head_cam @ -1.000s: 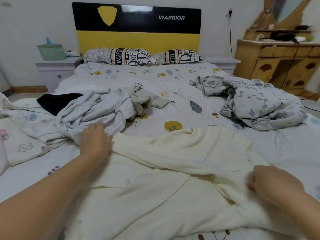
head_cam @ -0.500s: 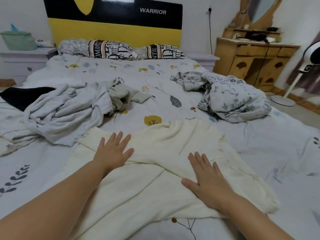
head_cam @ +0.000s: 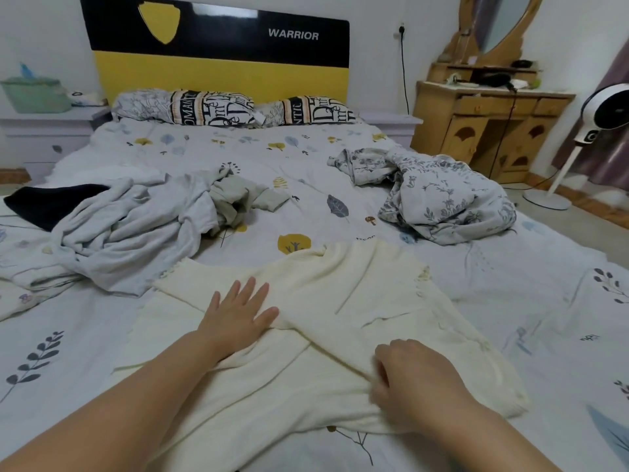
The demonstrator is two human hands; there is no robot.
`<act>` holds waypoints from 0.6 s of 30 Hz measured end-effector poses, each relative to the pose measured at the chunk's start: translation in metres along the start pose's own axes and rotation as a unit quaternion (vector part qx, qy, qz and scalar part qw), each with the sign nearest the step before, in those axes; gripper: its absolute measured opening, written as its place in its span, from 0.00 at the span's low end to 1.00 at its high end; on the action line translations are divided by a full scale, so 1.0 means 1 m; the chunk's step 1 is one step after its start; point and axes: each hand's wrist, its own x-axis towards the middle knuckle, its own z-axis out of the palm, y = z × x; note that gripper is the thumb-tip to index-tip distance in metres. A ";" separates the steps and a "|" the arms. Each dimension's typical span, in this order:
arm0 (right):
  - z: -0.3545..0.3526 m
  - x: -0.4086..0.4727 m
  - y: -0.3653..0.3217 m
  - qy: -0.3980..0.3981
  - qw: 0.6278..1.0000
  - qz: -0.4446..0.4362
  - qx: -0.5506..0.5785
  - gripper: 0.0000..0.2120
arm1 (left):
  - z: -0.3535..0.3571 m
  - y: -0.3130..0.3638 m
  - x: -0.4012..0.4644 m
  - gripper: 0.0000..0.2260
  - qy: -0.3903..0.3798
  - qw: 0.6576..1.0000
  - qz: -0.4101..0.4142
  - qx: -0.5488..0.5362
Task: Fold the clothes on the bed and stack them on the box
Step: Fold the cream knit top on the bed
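Half a second ago both hands lay flat on the soft cream knitted top [head_cam: 343,301]; now the right hand [head_cam: 413,379] has slid back toward the person and curled up, and its fingers pinch a fold of the cloth near the bottom edge. The left hand [head_cam: 238,313] has stayed where it was, flat with its fingers spread, pressing down on the middle of the top.

That top lies spread out on the near part of the big bed with the pale leaf-print sheet [head_cam: 510,301], with one side already folded across the front. So the step looks like folding this first piece.

Next, the right hand should probably lift its bit of cloth and bring it up and over, while the left hand holds the rest in place so it does not slide.

More clothes wait to be folded: a crumpled light grey heap [head_cam: 136,226] to the left and a bunched flower-print heap [head_cam: 449,195] to the right, both well apart from the top. No box shows in this view, so the stacking spot must be found later.
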 end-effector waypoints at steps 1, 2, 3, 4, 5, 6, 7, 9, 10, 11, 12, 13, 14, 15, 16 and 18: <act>-0.010 0.002 -0.004 -0.013 0.998 0.028 0.057 0.10 | -0.006 0.006 -0.002 0.29 0.004 1.000 -0.005 -0.014; -0.016 0.007 -0.006 0.014 0.994 0.050 0.100 0.09 | -0.013 0.016 -0.003 0.27 0.020 0.999 -0.003 -0.031; -0.017 0.012 -0.006 0.058 0.988 0.065 0.124 0.11 | -0.018 0.028 -0.005 0.26 0.043 0.998 0.006 -0.041; -0.012 0.021 -0.007 0.084 0.985 0.079 0.128 0.16 | -0.022 0.042 -0.008 0.25 0.071 0.996 0.020 -0.046; -0.008 0.030 -0.009 0.084 0.985 0.093 0.119 0.21 | -0.023 0.053 -0.009 0.25 0.093 0.994 0.037 -0.046; 0.000 0.038 -0.009 0.057 0.987 0.108 0.102 0.24 | -0.019 0.062 -0.009 0.25 0.107 0.992 0.052 -0.037; 0.011 0.044 -0.008 0.022 0.989 0.119 0.081 0.27 | -0.010 0.067 -0.009 0.26 0.105 0.992 0.061 -0.019; 0.033 0.050 -0.001 -0.049 0.986 0.141 0.069 0.30 | 0.010 0.066 -0.007 0.29 0.075 0.995 0.064 0.006; 0.042 0.051 0.003 -0.069 0.983 0.149 0.079 0.30 | 0.018 0.063 -0.006 0.32 0.063 0.996 0.062 0.007; 0.048 0.051 0.006 -0.078 0.981 0.152 0.091 0.31 | 0.023 0.060 -0.004 0.37 0.061 0.996 0.063 0.005; 0.052 0.051 0.008 -0.080 0.980 0.153 0.098 0.31 | 0.025 0.058 -0.003 0.41 0.061 0.996 0.065 0.004; 0.053 0.051 0.009 -0.079 0.980 0.153 0.099 0.31 | 0.025 0.058 -0.002 0.42 0.060 0.996 0.067 0.002; 0.054 0.051 0.010 -0.079 0.981 0.151 0.096 0.31 | 0.025 0.058 -0.001 0.40 0.058 0.996 0.067 0.002; 0.053 0.052 0.010 -0.079 0.980 0.153 0.096 0.31 | 0.024 0.059 -0.001 0.36 0.057 0.996 0.066 0.004; 0.052 0.052 0.010 -0.080 0.980 0.156 0.098 0.31 | 0.023 0.059 -0.002 0.33 0.056 0.996 0.065 0.006; 0.051 0.051 0.008 -0.084 0.979 0.155 0.105 0.31 | 0.021 0.061 -0.005 0.28 0.053 0.996 0.067 0.012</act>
